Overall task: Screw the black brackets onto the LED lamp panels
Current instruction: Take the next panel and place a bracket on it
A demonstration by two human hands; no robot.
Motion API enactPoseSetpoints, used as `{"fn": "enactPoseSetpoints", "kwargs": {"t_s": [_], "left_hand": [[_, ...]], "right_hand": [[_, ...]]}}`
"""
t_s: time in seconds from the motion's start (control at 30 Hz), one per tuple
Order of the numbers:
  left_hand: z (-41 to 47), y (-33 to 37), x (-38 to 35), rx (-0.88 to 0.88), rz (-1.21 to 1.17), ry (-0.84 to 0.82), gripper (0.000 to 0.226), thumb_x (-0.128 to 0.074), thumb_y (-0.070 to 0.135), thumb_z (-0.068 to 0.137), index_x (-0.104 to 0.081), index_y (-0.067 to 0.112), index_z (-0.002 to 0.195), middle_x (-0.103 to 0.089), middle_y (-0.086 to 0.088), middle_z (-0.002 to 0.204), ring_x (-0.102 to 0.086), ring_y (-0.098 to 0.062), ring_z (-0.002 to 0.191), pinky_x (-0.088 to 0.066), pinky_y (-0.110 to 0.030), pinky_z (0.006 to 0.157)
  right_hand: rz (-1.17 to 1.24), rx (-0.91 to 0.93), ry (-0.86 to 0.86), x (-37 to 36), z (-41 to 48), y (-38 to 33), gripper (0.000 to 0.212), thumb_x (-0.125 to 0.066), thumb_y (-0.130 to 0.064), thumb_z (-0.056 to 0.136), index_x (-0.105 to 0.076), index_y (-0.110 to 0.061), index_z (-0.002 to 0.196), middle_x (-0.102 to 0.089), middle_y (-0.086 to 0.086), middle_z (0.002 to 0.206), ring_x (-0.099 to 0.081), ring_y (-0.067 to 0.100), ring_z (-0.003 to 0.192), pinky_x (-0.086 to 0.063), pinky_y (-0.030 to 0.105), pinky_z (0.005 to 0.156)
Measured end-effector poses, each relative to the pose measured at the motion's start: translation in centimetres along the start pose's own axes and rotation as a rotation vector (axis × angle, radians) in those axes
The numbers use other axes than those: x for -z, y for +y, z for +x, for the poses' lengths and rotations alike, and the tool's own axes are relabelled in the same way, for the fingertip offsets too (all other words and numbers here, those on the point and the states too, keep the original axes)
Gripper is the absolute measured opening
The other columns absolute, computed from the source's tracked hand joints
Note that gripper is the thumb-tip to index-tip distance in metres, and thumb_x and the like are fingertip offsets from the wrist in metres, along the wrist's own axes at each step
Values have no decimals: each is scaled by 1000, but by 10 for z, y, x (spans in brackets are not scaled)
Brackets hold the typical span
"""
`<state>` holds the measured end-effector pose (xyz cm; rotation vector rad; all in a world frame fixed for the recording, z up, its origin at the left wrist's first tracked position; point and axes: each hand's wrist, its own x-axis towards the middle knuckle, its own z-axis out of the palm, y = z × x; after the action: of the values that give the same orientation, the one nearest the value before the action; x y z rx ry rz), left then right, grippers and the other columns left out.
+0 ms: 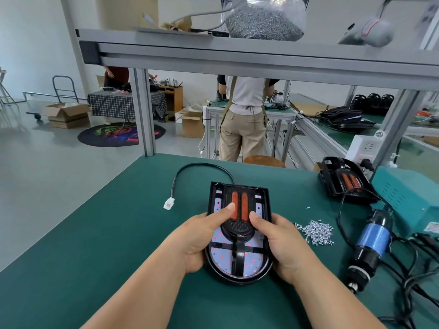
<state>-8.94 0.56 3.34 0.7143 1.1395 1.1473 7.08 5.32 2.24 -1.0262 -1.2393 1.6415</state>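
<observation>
An LED lamp panel (223, 256) with a black rim and red-dotted white board lies on the green mat in front of me. A black bracket (238, 230) with two orange strips sits on top of it. My left hand (202, 236) grips the panel's left edge, its thumb pressing on the bracket beside the left orange strip. My right hand (278, 241) grips the right edge, thumb on the bracket's right side. A pile of small silver screws (317, 231) lies to the right. The blue electric screwdriver (369, 245) lies further right on the mat.
A black cable with a white plug (169, 203) curves off the panel's far end. A second lamp panel (344, 184) leans at the back right by a teal power unit (408, 198). Tangled cords (408, 276) cover the right edge. A person (244, 119) stands behind the bench.
</observation>
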Motion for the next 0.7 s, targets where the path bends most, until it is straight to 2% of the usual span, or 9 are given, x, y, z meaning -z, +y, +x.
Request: {"fn": "enactPoseSetpoints", "kwargs": {"t_s": [0.07, 0.17, 0.33, 0.57, 0.7], "left_hand": [[1, 0, 1, -6, 67, 57, 53, -72, 45, 84, -67, 8, 121, -75, -14, 108, -72, -32, 101, -53, -50, 98], [6, -4, 3, -94, 165, 168, 46, -69, 47, 88, -67, 12, 118, -77, -8, 103, -74, -28, 98, -54, -50, 96], [10, -6, 3, -106, 33, 149, 29, -64, 28, 96, -66, 6, 114, -77, -15, 99, -75, -33, 89, -60, -46, 77], [15, -6, 2, -156, -55, 127, 27, -63, 21, 96, -64, 3, 116, -76, -19, 102, -75, -35, 89, -61, -43, 69], [13, -5, 1, -183, -93, 79, 28, -66, 20, 92, -64, 5, 115, -75, -19, 103, -75, -34, 89, -61, -42, 68]], "right_hand": [[-14, 18, 16, -1, 1, 2, 14, -63, -15, 95, -69, -6, 104, -78, 11, 95, -75, 28, 87, -59, 42, 83], [-14, 32, 32, 0, 2, 3, 12, -63, -14, 95, -69, -6, 102, -78, 10, 93, -76, 26, 84, -59, 38, 78], [24, 28, 34, -1, 3, 4, 14, -63, -12, 94, -68, -5, 106, -77, 12, 96, -75, 29, 88, -59, 42, 82], [88, 37, 31, 0, 2, 2, 19, -64, -13, 93, -67, -3, 109, -77, 14, 99, -74, 32, 91, -59, 46, 85], [159, 35, -11, 1, 0, -1, 25, -60, -23, 96, -72, -4, 107, -76, 16, 102, -74, 33, 95, -61, 39, 80]]}}
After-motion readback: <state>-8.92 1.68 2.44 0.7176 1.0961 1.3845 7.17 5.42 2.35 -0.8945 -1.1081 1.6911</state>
